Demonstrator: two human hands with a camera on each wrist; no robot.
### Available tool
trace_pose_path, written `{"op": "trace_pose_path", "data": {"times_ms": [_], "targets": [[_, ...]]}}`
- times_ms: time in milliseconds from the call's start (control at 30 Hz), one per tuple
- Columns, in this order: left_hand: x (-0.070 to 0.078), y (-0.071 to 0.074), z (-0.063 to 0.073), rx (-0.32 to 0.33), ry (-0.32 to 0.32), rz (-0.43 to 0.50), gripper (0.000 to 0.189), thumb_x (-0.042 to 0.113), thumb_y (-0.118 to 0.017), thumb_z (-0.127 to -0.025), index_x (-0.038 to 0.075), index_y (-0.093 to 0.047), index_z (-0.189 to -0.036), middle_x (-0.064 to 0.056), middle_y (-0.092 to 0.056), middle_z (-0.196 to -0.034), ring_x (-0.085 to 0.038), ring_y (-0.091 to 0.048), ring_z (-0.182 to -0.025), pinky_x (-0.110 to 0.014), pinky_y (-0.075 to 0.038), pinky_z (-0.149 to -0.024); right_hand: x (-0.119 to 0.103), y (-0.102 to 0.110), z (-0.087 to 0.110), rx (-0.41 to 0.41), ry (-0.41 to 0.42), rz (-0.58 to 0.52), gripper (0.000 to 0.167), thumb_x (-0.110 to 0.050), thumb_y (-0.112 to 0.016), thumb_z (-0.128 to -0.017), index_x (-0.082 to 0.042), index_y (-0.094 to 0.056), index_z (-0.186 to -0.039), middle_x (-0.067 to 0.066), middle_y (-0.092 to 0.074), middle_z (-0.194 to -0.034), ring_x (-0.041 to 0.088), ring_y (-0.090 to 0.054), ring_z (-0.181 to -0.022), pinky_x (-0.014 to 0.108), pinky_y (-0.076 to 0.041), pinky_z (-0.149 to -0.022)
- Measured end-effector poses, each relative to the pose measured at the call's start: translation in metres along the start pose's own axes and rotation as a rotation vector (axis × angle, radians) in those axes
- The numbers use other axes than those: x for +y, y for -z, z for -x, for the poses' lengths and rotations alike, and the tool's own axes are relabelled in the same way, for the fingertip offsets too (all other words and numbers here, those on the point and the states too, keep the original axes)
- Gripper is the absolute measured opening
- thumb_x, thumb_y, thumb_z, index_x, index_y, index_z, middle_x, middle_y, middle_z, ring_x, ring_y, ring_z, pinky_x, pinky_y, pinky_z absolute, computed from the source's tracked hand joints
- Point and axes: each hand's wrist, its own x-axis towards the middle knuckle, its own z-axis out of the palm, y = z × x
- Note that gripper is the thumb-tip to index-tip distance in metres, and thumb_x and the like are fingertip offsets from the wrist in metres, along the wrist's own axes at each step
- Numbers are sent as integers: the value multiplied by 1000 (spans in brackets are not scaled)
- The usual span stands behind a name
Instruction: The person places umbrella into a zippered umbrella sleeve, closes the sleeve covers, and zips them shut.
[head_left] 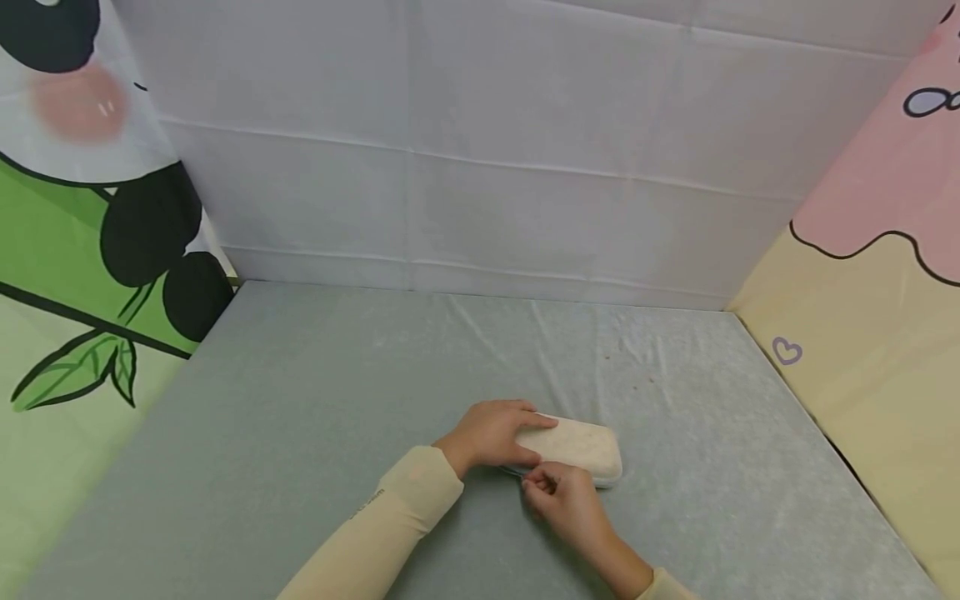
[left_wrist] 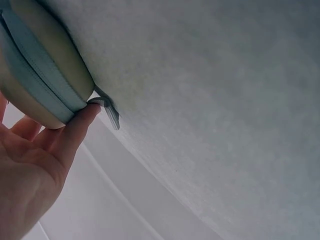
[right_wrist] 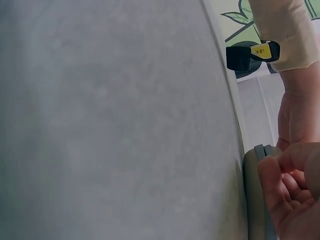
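A hard, rounded cream zippered case (head_left: 583,443) lies flat on the grey cloth. My left hand (head_left: 491,433) grips its left end, fingers spread over the top and thumb at the near edge. A blue-grey zipper band (left_wrist: 42,67) runs along the case's side in the left wrist view, with a small fabric loop (left_wrist: 113,116) sticking out at the end by a fingertip. My right hand (head_left: 567,497) is at the near long side, thumb and forefinger pinched together at the zipper line. In the right wrist view those fingertips (right_wrist: 270,165) cover the zipper pull.
The grey cloth-covered table (head_left: 300,417) spreads around the case, with a few tiny specks at the back right. A white cloth wall (head_left: 450,167) stands behind, with printed panels on both sides. A black strap with a yellow label (right_wrist: 261,51) is on the left sleeve.
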Motion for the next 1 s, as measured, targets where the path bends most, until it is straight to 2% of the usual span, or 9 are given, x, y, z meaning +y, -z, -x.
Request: {"op": "trace_pose_path", "data": {"times_ms": [567, 733, 833, 1000], "targets": [[1, 2, -2, 0, -8, 8, 49, 33, -71, -79, 29, -60, -126, 7, -59, -116, -9, -58, -97, -24, -46, -75, 1, -3, -2, 15, -17, -23, 12, 8, -63, -79, -1, -65, -71, -4, -56, -54, -1, -47, -45, 17, -43, -44], [1, 3, -3, -1, -2, 19, 49, 32, -72, -78, 29, -61, -126, 8, -60, -115, -8, -58, -95, -22, -46, -74, -25, 1, -3, -1, -84, -32, 12, 13, -61, -79, 5, -63, -70, 6, -57, -56, 0, -46, -45, 17, -42, -44], [1, 3, -3, 1, -6, 24, 48, 31, -72, -78, 28, -61, -125, 8, -60, -115, -9, -59, -95, -23, -46, -74, -38, 3, -3, -7, -91, -30, 12, 15, -60, -78, 7, -62, -69, 9, -57, -55, 1, -46, -45, 17, -42, -44], [1, 2, -4, 3, -6, 21, 48, 31, -72, -78, 28, -61, -125, 8, -60, -115, -9, -59, -97, -23, -46, -76, -21, -4, -4, 4, -90, -28, 13, 12, -62, -79, 4, -64, -69, 6, -58, -55, 0, -46, -44, 18, -42, -43]]}}
